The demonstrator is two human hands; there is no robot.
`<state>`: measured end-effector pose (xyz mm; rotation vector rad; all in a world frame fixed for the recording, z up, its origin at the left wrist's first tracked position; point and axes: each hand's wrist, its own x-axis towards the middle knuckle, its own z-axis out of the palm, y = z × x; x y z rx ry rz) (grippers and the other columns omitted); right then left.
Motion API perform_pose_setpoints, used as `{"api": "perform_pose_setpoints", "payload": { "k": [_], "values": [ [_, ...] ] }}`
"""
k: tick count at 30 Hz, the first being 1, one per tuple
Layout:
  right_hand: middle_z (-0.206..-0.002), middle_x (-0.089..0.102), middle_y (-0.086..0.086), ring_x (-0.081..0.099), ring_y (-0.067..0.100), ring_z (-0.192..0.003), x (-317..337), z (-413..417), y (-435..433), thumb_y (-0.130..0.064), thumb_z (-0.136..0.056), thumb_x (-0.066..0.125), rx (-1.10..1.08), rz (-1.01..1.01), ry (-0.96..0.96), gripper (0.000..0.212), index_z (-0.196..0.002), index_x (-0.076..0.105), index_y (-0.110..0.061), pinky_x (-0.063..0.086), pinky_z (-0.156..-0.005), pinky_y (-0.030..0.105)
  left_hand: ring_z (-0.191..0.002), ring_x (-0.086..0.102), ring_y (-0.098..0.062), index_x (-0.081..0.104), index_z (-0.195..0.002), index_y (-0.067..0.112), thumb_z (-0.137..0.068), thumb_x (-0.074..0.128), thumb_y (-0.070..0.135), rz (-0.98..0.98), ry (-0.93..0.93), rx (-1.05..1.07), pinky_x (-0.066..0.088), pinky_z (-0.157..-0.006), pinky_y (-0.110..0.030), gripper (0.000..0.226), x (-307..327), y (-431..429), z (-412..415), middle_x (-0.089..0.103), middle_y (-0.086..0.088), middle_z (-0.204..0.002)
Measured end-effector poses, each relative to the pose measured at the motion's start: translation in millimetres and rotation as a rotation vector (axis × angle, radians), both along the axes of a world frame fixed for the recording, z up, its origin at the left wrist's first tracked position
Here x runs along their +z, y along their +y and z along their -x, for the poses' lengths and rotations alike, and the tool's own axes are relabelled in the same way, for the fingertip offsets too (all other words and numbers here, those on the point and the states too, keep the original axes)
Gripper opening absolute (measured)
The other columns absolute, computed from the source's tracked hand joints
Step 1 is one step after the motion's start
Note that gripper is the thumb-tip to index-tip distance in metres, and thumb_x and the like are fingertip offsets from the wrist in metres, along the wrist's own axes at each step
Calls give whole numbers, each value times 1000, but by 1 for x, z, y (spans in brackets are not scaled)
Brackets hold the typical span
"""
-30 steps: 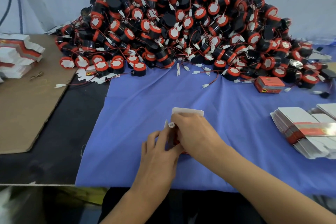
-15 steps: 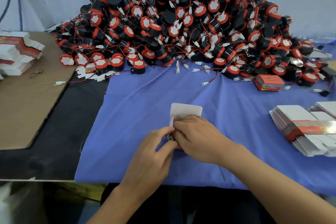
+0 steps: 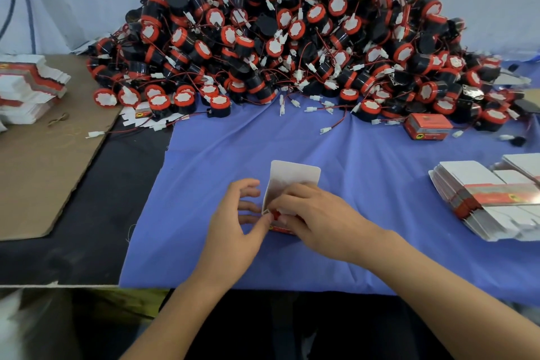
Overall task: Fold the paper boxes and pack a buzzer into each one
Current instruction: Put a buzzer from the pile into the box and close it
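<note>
Head view: paper box (image 3: 293, 174), white flap up, mid blue cloth (image 3: 350, 161) on worktop (image 3: 87, 228), gripped by curled right hand (image 3: 318, 219); left hand (image 3: 233, 228) slack-fingered, thumb touching box; buzzer heap (image 3: 292, 38) behind; flat boxes (image 3: 482, 199) stacked right.

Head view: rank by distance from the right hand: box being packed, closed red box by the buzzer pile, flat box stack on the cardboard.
1. Box being packed: centre, gripped by the right hand.
2. Closed red box: ahead right, beside the buzzer pile.
3. Flat box stack: far left, on the cardboard.
</note>
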<state>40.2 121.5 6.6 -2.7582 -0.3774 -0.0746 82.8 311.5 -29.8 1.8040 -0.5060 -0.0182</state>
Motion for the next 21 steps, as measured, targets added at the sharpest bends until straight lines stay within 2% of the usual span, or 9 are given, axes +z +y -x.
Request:
{"api": "perform_pose_setpoints", "payload": {
  "k": [3,5,7,10,12,14,16,19,21],
  "values": [
    [-123,57,-8,51,15,-113,0,1,3,-32,-107,49,11,21,-9,29,-129,66,-29,50,-86,40,-100,69,-10,56,-122,44,-89,77,3,67,222,7,58,-84,-23,57,1,-6,-5,66,9,-117],
    [-123,57,-4,51,19,-112,1,3,4,-32,-107,47,18,54,-23,32,-134,64,-28,49,-86,40,-95,70,-4,58,-121,41,-90,71,0,90,315,42,56,-79,-17,52,2,-11,-5,69,6,-113],
    [-122,57,-4,51,21,-109,1,4,4,-27,-106,47,22,59,-15,34,-137,59,-29,49,-84,41,-91,72,-6,61,-120,36,-91,64,-4,128,424,72,55,-73,-15,49,2,-17,-6,72,2,-109],
    [-118,55,-5,48,17,-108,2,4,4,-27,-103,45,9,36,-2,33,-132,62,-29,49,-82,40,-92,75,-24,62,-117,25,-87,57,-8,192,596,137,60,-80,-31,44,4,-27,-8,77,-7,-102],
    [-116,53,-6,45,13,-108,3,1,5,-28,-102,48,-13,23,0,29,-124,66,-29,49,-82,40,-86,73,-27,61,-114,19,-84,54,-9,208,637,176,61,-77,-37,42,6,-33,-10,76,-13,-102],
    [-118,51,-8,41,10,-109,4,-2,7,-29,-101,51,-24,18,19,24,-119,67,-29,48,-85,38,-78,72,-19,60,-110,16,-84,54,-7,207,600,202,59,-63,-28,36,4,-38,-8,74,-13,-102],
    [-120,48,-8,37,9,-112,5,-5,8,-30,-101,49,-25,26,53,23,-115,68,-29,46,-88,35,-73,68,-4,59,-103,20,-85,60,1,111,462,236,52,-57,-17,26,1,-38,-5,72,1,-101],
    [-124,44,-7,34,12,-119,6,-8,9,-32,-100,44,2,91,70,26,-116,66,-32,39,-92,28,-76,62,4,56,-99,29,-88,66,4,-6,238,150,48,-62,-9,29,-5,-30,1,67,23,-96],
    [-127,43,-6,34,13,-123,3,-8,10,-33,-101,43,23,109,40,30,-121,65,-36,32,-92,25,-84,64,-1,58,-103,31,-91,64,1,0,135,81,49,-68,-10,33,-10,-22,4,66,26,-101]
  ]
}}
